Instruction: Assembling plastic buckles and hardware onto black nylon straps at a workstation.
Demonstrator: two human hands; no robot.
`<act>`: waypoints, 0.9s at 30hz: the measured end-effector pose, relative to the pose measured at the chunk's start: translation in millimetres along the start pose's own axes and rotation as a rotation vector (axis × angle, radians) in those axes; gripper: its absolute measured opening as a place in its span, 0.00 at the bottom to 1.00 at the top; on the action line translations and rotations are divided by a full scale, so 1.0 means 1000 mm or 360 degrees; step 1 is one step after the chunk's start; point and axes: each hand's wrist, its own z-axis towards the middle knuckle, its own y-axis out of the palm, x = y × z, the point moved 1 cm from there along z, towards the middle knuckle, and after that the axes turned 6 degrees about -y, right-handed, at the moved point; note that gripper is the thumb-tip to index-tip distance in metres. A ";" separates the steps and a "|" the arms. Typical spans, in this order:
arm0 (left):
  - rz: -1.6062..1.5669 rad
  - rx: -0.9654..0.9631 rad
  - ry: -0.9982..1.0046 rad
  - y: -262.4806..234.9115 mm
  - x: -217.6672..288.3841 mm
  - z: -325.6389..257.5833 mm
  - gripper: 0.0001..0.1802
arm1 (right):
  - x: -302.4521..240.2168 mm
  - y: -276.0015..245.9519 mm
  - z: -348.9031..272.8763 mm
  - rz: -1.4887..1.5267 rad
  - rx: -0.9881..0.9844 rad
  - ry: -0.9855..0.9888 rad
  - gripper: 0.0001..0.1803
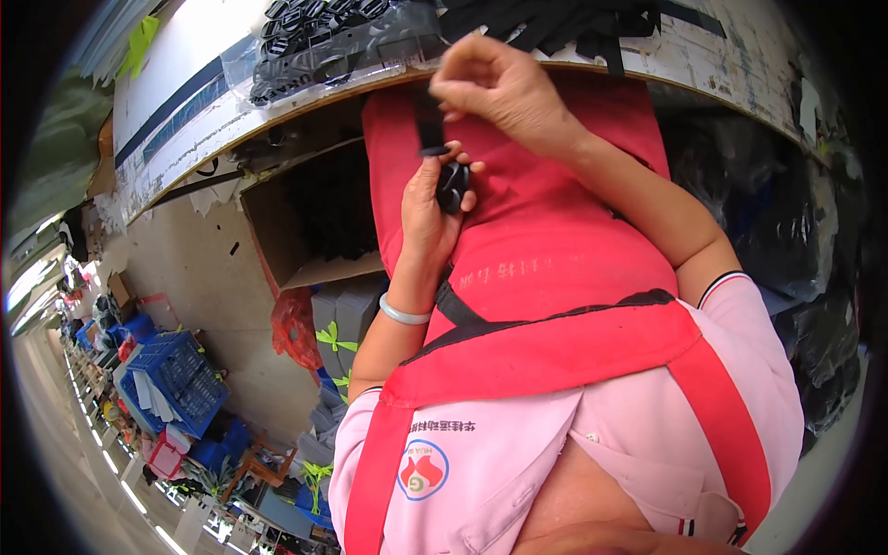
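Observation:
My left hand [431, 205] is closed around a black plastic buckle [452, 188], held over the red apron on my lap. A short black webbing strap [429, 128] rises from the buckle toward my other hand. Just above it, my right hand [495, 91] is slightly blurred, with thumb and fingers pinched together at the strap's upper end. The fingertips partly hide that end. On the table edge beyond lie a clear plastic bag of black buckles [324, 46] and a heap of black straps [555, 23].
The worktable's edge [199, 148] curves across ahead of me. Under it, at left, stands an open cardboard box [324, 268] with dark contents. Black plastic bags [786, 222] lie at the right. A blue crate [180, 379] and a red plastic bag [296, 328] are on the left floor.

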 end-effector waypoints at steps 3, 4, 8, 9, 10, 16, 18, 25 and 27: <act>-0.0205 -0.0152 -0.0162 -0.005 -0.002 0.001 0.21 | -0.008 0.032 -0.006 0.0015 -0.0408 -0.0030 0.12; -0.0146 -0.0221 -0.0150 -0.009 -0.006 0.002 0.20 | -0.007 0.034 -0.007 -0.0205 -0.0426 -0.0138 0.12; 0.0133 -0.0301 -0.0032 -0.004 -0.002 0.001 0.20 | 0.000 0.003 -0.010 -0.0471 -0.0503 0.0442 0.12; 0.0265 -0.0201 0.0041 -0.001 -0.002 0.000 0.22 | 0.013 -0.008 -0.015 -0.0703 -0.0487 0.0215 0.11; 0.0349 -0.0212 0.0097 0.003 -0.002 -0.001 0.25 | 0.024 -0.018 -0.023 -0.0752 -0.0455 0.0218 0.12; 0.0581 -0.0270 0.0191 0.007 0.001 -0.002 0.27 | 0.024 -0.030 -0.030 -0.0336 -0.0536 0.0711 0.13; 0.0371 -0.0268 0.0118 0.005 0.006 0.001 0.25 | 0.021 -0.035 -0.028 -0.0163 -0.0478 0.0758 0.13; 0.0936 -0.0210 0.0386 -0.004 0.010 0.012 0.13 | 0.033 -0.037 -0.047 0.0390 -0.0450 0.1151 0.15; 0.0801 -0.0127 0.0154 -0.008 0.014 0.018 0.07 | 0.025 -0.041 -0.044 -0.0559 -0.0180 0.0341 0.13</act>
